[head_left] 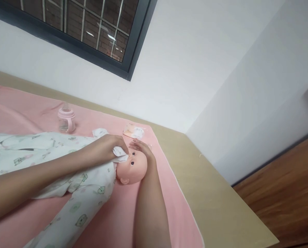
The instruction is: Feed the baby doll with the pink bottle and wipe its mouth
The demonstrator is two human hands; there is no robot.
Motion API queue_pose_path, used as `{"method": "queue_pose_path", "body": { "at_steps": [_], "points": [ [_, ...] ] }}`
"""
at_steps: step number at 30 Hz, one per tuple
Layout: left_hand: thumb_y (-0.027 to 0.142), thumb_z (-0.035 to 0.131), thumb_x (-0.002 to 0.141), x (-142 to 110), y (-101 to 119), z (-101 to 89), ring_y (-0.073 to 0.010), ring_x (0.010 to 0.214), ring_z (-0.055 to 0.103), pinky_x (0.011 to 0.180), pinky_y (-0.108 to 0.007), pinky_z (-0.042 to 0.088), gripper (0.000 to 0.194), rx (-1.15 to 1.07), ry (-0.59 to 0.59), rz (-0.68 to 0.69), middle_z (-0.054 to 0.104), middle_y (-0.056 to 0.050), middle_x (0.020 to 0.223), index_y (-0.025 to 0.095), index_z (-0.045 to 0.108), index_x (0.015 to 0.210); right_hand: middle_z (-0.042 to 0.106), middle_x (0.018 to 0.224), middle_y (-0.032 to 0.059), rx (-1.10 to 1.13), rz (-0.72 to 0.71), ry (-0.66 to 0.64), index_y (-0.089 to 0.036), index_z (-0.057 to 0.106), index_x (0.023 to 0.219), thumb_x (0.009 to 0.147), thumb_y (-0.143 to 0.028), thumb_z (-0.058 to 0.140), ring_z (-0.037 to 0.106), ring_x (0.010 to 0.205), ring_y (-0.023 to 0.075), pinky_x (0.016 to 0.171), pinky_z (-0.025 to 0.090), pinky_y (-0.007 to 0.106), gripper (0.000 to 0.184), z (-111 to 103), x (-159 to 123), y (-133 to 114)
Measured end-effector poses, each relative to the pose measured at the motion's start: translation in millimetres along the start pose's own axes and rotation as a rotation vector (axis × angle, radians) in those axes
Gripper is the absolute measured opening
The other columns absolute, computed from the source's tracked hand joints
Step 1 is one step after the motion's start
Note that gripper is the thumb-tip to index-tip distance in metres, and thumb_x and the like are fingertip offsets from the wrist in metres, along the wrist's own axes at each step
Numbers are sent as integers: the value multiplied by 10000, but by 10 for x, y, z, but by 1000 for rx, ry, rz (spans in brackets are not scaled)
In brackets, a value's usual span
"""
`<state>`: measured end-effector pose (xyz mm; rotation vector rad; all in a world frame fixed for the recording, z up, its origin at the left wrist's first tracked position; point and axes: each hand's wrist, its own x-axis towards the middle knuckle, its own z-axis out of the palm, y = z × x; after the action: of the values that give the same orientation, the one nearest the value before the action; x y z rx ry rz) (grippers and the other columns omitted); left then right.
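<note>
On the pink sheet point(119, 220) lies the doll point(134, 172), your left hand point(114, 146) pinching a wipe point(121, 155) at its lower face, your right hand point(143, 148) unclenched beside its head. The head looks stiff and smooth, best cupped; the wipe seems soft, light, best held bunched.

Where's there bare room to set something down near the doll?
Most room: the tan tabletop, right of the pink sheet. Another patch: the sheet left of the bottle, beyond the patterned clothing. Crowded: around the doll's head, with the left hand, white cloth, right hand and packet.
</note>
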<state>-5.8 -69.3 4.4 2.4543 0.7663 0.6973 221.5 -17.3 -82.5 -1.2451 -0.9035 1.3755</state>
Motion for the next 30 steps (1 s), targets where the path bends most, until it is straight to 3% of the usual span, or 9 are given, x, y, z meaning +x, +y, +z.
{"method": "queue_pose_path", "body": {
  "at_steps": [9, 18, 24, 30],
  "points": [
    [216, 522, 732, 15, -14, 22, -204, 835, 611, 719, -264, 432, 207, 83, 26, -5, 684, -13, 888, 227, 714, 809, 697, 1000, 57, -36, 9, 11, -205, 617, 828, 724, -340, 672, 636, 975, 192, 893, 499, 339, 179, 15, -17, -21],
    [259, 551, 720, 24, -43, -10, -206, 857, 609, 738, -267, 435, 207, 78, 27, -28, 690, -9, 909, 226, 710, 848, 696, 978, 59, -31, 3, 21, -187, 619, 865, 723, -292, 668, 650, 950, 191, 907, 500, 352, 183, 23, -29, -44],
    [304, 576, 685, 49, -120, -131, -215, 879, 616, 762, -264, 454, 224, -13, -89, -62, 703, 0, 900, 243, 738, 826, 700, 940, 72, -51, 19, -5, -181, 610, 813, 716, -284, 676, 647, 953, 193, 918, 490, 354, 156, -14, 81, -14],
    [317, 600, 695, 34, -125, -109, -212, 872, 625, 762, -263, 458, 192, -7, -127, -70, 708, -2, 894, 245, 740, 806, 701, 948, 53, -14, -14, 8, -194, 623, 829, 721, -294, 669, 649, 949, 192, 901, 500, 343, 154, -49, 77, 62]
  ]
}}
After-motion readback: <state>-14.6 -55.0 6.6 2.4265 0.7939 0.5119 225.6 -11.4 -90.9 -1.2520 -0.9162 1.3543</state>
